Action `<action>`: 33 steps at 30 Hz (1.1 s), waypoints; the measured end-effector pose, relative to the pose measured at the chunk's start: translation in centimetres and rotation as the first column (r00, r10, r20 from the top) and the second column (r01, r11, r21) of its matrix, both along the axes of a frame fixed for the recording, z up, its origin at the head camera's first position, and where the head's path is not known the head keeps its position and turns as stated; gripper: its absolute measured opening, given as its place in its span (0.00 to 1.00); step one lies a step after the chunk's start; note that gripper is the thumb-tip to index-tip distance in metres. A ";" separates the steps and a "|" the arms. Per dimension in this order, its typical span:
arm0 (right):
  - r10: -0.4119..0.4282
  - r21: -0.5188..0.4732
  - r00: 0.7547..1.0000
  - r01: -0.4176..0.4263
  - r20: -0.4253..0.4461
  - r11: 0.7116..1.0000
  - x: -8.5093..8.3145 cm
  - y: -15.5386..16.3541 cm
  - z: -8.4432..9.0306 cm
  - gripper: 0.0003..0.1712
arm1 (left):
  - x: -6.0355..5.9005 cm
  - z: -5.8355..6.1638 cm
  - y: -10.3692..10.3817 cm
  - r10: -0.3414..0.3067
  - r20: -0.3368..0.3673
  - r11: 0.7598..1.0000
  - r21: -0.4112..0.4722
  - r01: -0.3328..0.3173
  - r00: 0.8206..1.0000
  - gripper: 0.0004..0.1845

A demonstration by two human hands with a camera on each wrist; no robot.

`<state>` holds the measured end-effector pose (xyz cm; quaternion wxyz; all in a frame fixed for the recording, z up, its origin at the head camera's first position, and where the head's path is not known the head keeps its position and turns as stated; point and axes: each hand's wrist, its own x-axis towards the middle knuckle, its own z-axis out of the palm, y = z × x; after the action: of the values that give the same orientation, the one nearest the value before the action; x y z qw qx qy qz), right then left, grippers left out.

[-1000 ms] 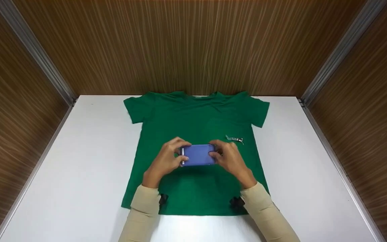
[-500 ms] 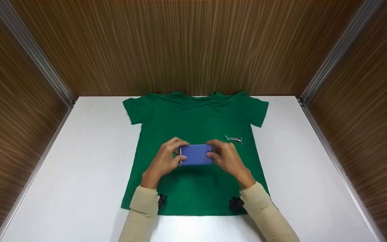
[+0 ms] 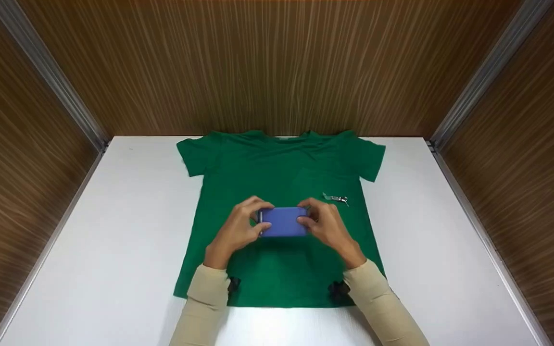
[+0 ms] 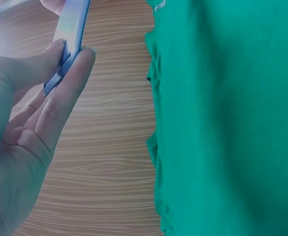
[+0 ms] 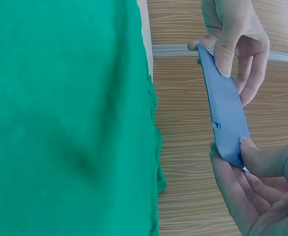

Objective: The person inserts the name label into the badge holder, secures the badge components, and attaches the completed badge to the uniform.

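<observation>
Both hands are up over the middle of the shirt, and between them sits a flat blue card-like piece [image 3: 283, 221], held level above the cloth. The left hand [image 3: 235, 229] pinches its left end, thumb and fingers curled onto the edge; the right hand [image 3: 326, 226] pinches the right end the same way. From the right wrist view the blue piece [image 5: 226, 115] shows as a thin, slightly bowed slab, fingertips [image 5: 226, 59] clamped at the far end and a thumb pressed on the near end.

Under it all lies a green T-shirt [image 3: 282, 182], spread flat, collar toward the back wall, both short sleeves out. On the shirt, just beyond the right hand, rests a small shiny metal object [image 3: 335, 198], too small to make out; it lies apart from the blue piece. Beige sleeves [image 3: 378, 302] cover both forearms, with dark straps at the wrists.

The shirt rests on a white table [image 3: 113, 230], boxed in by wood-grain walls [image 3: 277, 67] on three sides, with metal strips at the corners.
</observation>
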<state>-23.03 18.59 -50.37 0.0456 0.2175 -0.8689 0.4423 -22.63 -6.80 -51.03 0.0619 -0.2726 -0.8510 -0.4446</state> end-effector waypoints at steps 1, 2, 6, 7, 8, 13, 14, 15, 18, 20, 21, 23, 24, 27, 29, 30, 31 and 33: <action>-0.001 0.000 1.000 0.001 -0.001 1.000 0.0 0.0 0.0 0.11 | 0.0 0.0 0.0 -0.001 0.004 1.000 0.001 0.001 1.000 0.17; -0.003 0.000 1.000 0.003 -0.002 1.000 0.0 0.0 0.0 0.11 | 0.0 0.0 0.0 -0.002 0.006 1.000 0.000 0.002 1.000 0.17; -0.010 0.003 1.000 0.010 -0.006 1.000 -0.1 0.0 0.0 0.10 | 0.0 -0.1 0.0 -0.010 0.012 1.000 -0.004 0.010 1.000 0.17; -0.013 0.004 1.000 0.013 -0.007 1.000 -0.1 0.0 -0.1 0.10 | 0.0 -0.1 0.0 -0.011 0.014 1.000 -0.005 0.011 1.000 0.17; -0.016 0.004 1.000 0.016 -0.007 1.000 -0.1 0.0 -0.1 0.10 | 0.0 -0.1 0.0 -0.012 0.015 1.000 -0.006 0.012 1.000 0.17; -0.023 0.001 1.000 0.023 -0.006 1.000 -0.1 0.1 -0.1 0.10 | 0.0 -0.1 0.1 -0.012 0.030 1.000 -0.007 0.013 0.999 0.17; -0.023 -0.002 1.000 0.023 -0.004 1.000 -0.1 0.1 0.0 0.10 | 0.0 -0.1 0.1 -0.013 0.032 1.000 -0.007 0.013 0.999 0.17; -0.024 -0.003 1.000 0.024 -0.004 1.000 -0.1 0.1 0.0 0.10 | 0.0 -0.1 0.1 -0.014 0.034 1.000 -0.006 0.014 0.999 0.17; -0.033 -0.001 0.999 0.033 0.005 0.999 0.0 0.1 0.0 0.10 | 0.0 0.0 0.1 -0.015 0.040 1.000 -0.001 0.015 0.999 0.18; -0.035 -0.002 0.999 0.035 0.011 0.999 0.0 0.1 0.1 0.11 | 0.0 0.1 0.1 -0.015 0.040 1.000 0.000 0.015 0.999 0.18; -0.035 -0.004 0.999 0.035 0.015 0.999 0.0 0.0 0.1 0.11 | 0.0 0.1 0.1 -0.016 0.038 1.000 0.000 0.016 0.999 0.18; -0.037 -0.007 0.999 0.037 0.026 0.999 0.0 0.0 0.2 0.11 | 0.0 0.0 0.0 -0.018 0.028 1.000 -0.002 0.018 0.999 0.18; -0.039 -0.009 0.999 0.039 0.031 0.999 0.0 0.0 0.2 0.12 | 0.0 0.0 0.0 -0.019 0.023 1.000 -0.005 0.019 1.000 0.18; -0.038 -0.011 0.999 0.038 0.034 0.999 0.0 0.0 0.3 0.12 | 0.0 0.0 0.0 -0.022 0.009 1.000 -0.008 0.022 1.000 0.18; -0.045 -0.009 0.998 0.045 0.037 0.999 0.0 -0.1 0.2 0.12 | 0.0 0.0 0.0 -0.023 0.007 1.000 -0.009 0.023 1.000 0.18; -0.046 -0.008 0.998 0.046 0.038 0.999 0.0 -0.1 0.2 0.12 | 0.0 0.0 0.0 -0.022 0.009 1.000 -0.010 0.022 1.000 0.18; -0.048 -0.008 0.998 0.048 0.038 0.999 0.0 -0.1 0.2 0.12 | 0.0 0.1 0.0 -0.023 0.010 1.000 -0.009 0.023 1.000 0.18; -0.052 -0.011 0.998 0.052 0.044 0.999 0.0 -0.1 0.3 0.12 | 0.0 0.1 0.0 -0.025 0.013 1.000 -0.008 0.025 1.000 0.18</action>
<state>-22.99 18.52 -50.11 0.0395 0.1850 -0.8724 0.4507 -22.61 -6.80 -50.93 0.0499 -0.2806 -0.8497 -0.4435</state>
